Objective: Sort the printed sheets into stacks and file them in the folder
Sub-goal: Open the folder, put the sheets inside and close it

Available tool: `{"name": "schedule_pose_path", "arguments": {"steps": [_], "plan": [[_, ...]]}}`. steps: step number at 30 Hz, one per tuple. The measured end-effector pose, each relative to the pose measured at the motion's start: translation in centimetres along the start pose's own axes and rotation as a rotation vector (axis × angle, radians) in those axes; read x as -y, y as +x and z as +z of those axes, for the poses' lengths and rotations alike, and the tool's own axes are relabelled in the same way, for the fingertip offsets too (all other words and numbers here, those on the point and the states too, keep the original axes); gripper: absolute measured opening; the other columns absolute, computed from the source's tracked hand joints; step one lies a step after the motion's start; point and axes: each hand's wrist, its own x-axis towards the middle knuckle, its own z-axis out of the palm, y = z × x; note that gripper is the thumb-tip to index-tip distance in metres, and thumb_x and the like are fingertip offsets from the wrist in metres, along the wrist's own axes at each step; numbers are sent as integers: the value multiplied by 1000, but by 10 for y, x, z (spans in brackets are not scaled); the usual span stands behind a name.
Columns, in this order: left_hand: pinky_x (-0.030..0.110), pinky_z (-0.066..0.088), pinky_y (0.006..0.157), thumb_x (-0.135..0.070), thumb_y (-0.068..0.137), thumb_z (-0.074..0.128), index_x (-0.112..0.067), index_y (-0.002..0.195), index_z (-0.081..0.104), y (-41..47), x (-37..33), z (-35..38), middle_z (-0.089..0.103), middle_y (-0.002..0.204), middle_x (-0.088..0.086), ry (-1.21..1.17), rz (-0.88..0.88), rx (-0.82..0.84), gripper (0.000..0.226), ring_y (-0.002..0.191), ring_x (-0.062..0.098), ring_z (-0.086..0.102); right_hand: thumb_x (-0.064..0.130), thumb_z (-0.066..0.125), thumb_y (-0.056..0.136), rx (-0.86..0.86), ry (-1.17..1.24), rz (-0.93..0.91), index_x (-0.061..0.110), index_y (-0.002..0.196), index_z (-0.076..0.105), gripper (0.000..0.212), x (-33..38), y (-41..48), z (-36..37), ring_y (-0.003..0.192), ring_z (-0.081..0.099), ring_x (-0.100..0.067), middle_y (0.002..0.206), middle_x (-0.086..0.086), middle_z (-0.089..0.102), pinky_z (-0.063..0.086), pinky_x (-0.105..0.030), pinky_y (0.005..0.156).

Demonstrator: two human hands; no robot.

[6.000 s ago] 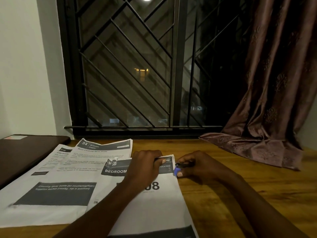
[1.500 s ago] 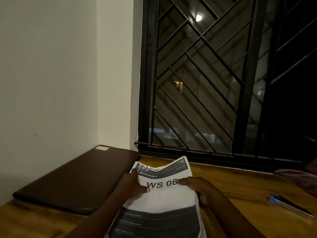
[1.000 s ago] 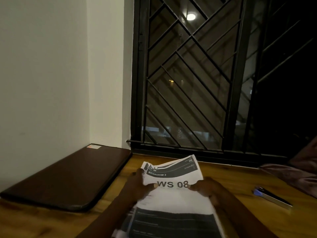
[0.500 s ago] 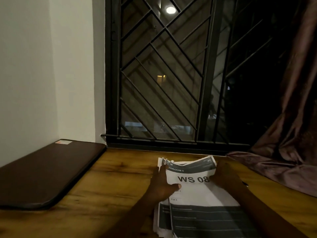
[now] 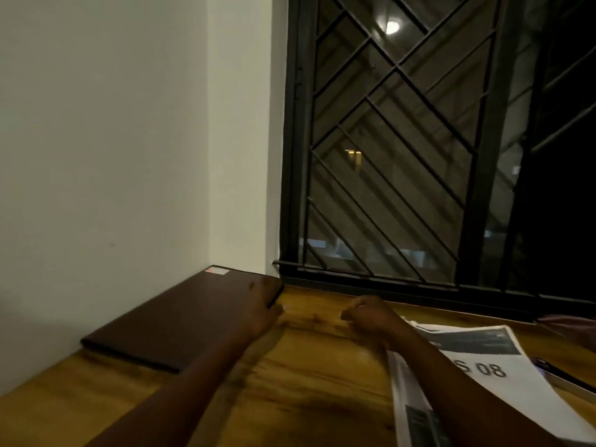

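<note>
White walls point(image 5: 113, 124) meet in a corner beside a dark window behind a black metal grille of diagonal bars point(image 5: 387, 162), and a varnished wooden table point(image 5: 306, 375) runs up to both. A flat dark brown folder with a small orange label point(image 5: 180, 314) lies closed in the table's far left corner, against the wall. The person's left hand point(image 5: 263, 306) grasps the folder's far right corner, with the fingers curled over the top and the thumb at its edge. The right hand point(image 5: 366, 314) rests on the bare wood near the far edge, its fingers clenched loosely and holding nothing. A stack of white printed sheets with dark header bands point(image 5: 522, 391) lies toward the table's right edge, partly under the right forearm. Just beyond the stack lies a slim dark object point(image 5: 561, 377), too blurred to identify.
</note>
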Motion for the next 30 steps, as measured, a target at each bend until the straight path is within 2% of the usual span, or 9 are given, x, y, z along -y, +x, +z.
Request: {"name": "schedule_pose_path", "arguments": {"steps": [4,9,14,17,19,22,23,27,30], "plan": [[32,37,100,-34,85,70,-11,139,40,4,63,-42,46,138,13,91,-183,-58,66,126,26,45,12,70,81,205,283,154,5,82,61,12,25,17,61,70,59,-21,80,-12,63,49,-32,68],[46,41,104,-43,83,70,-12,140,40,10,129,-76,45,136,19,231,-441,-78,72,124,34,48,16,68,86,272,407,186,0,111,59,32,46,34,120,67,56,-13,97,-11,61,53,-21,55],[54,34,106,-65,74,65,-14,131,44,18,169,-81,49,132,15,325,-607,-24,79,123,35,46,12,63,89,282,524,190,6,106,56,20,68,40,158,77,60,-15,94,-8,62,50,-22,55],[54,26,110,-70,69,66,-20,130,44,24,164,-81,49,134,12,411,-656,-16,81,127,34,43,17,70,79,193,455,192,5,122,56,48,74,52,174,97,64,-25,113,-13,64,53,-30,67],[50,26,108,-73,62,69,-20,130,43,30,160,-83,46,136,13,388,-719,-9,90,129,35,38,18,70,74,151,391,183,3,119,59,48,72,59,175,94,64,-24,109,-12,66,56,-35,82],[49,36,104,-91,37,60,-14,117,56,33,168,-81,54,125,15,162,-767,-32,111,117,36,49,20,69,71,99,284,181,2,112,62,45,65,68,169,90,65,-25,105,-13,67,56,-40,86],[48,38,105,-92,38,58,-15,118,58,32,169,-78,56,125,14,84,-756,-53,111,115,36,52,22,70,73,66,222,196,3,112,61,44,63,70,167,93,65,-26,106,-13,66,56,-40,87],[35,41,98,-67,86,51,-7,128,55,28,156,-63,57,131,17,110,-676,-101,74,118,34,55,26,71,77,73,172,221,6,114,60,43,54,78,156,93,65,-26,107,-12,65,55,-39,87],[36,46,87,-68,83,54,-1,118,59,25,145,-61,63,119,19,58,-662,-180,76,105,35,60,21,71,77,110,305,244,6,118,60,45,48,80,148,94,65,-28,106,-13,66,54,-42,89]]}}
